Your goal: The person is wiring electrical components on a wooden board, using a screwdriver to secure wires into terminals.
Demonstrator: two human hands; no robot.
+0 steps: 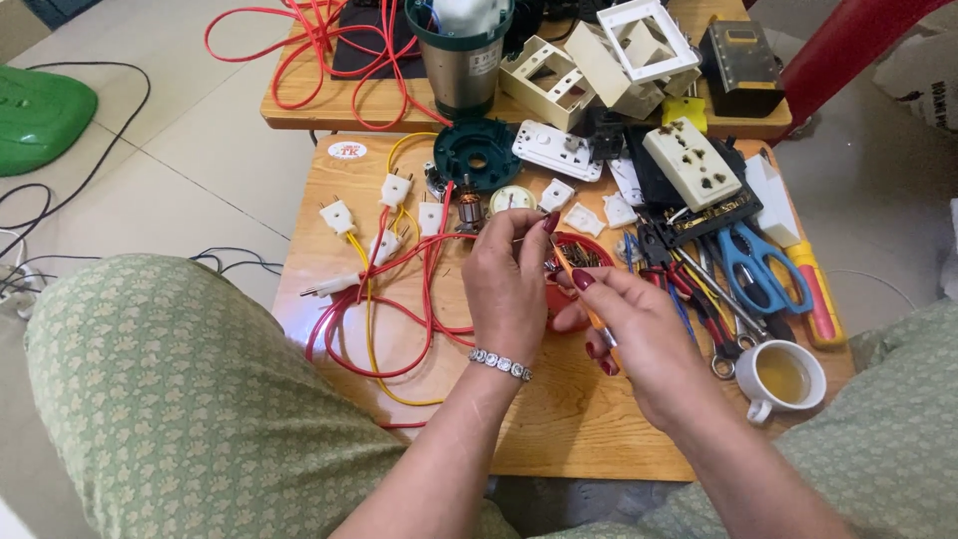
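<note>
Both hands meet over the middle of the wooden tabletop (559,429). The left hand (507,289) is closed, its fingertips pinching something small above a round red dish (589,252) of screws; the piece itself is too small and too hidden to name. The right hand (639,334) is closed around a thin orange screwdriver (584,304), and the tip points up toward the left fingertips. So the work in hand looks like a fine screwing step on one small part, held in the air just above the dish.

As for progress, I judge it is somewhere in the middle. Several white plugs (337,217) already sit on the ends of red and yellow wires (399,319) at the left of the tabletop, and these seem finished, though I cannot see their screws. Some white plug halves (584,218) lie open near the dish, apart from any wire, so those seem still to be done. A small motor rotor (469,208) and a dark green round cover (477,157) lie behind the hands, untouched.

At the right there are blue-handled scissors (753,265), pliers with red handles (699,299), a white socket strip (692,165) and a white cup (780,377) with yellowish liquid. More socket frames (599,60) lie on a second table further away.
</note>
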